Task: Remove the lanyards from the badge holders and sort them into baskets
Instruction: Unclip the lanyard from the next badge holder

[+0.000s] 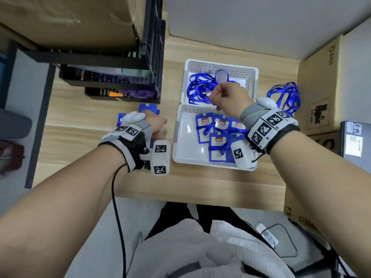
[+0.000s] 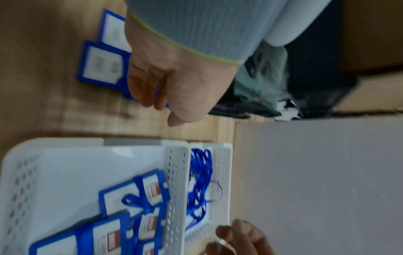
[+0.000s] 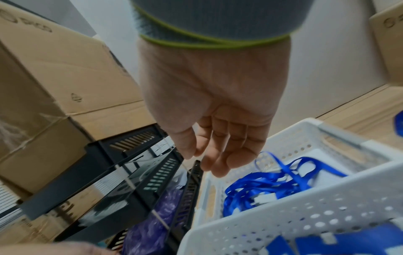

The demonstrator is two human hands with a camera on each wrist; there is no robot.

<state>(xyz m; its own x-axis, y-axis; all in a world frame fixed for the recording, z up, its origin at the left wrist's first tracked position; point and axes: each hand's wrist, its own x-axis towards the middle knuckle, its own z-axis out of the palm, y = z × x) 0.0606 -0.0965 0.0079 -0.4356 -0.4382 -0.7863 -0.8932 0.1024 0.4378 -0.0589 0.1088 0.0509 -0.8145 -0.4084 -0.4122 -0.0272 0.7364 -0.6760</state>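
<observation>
Lanyards [image 1: 197,88] are light, limp ribbon — pinch near the clip. Left hand [image 1: 155,122] grips a badge holder [image 2: 100,63] on the desk [image 1: 100,141]; right hand [image 1: 228,98] hangs loosely curled, empty.

Left hand [image 1: 156,122]: left of frame centre in the head view, fingers curled under, thumb extended.
Right hand [image 1: 228,97]: upper centre-right, fingers loosely bent, thumb near the fingertips [image 3: 214,165].
Forearms: both bare, entering from the lower corners, converging upward.
Wrists: each wrapped in a grey band.
</observation>
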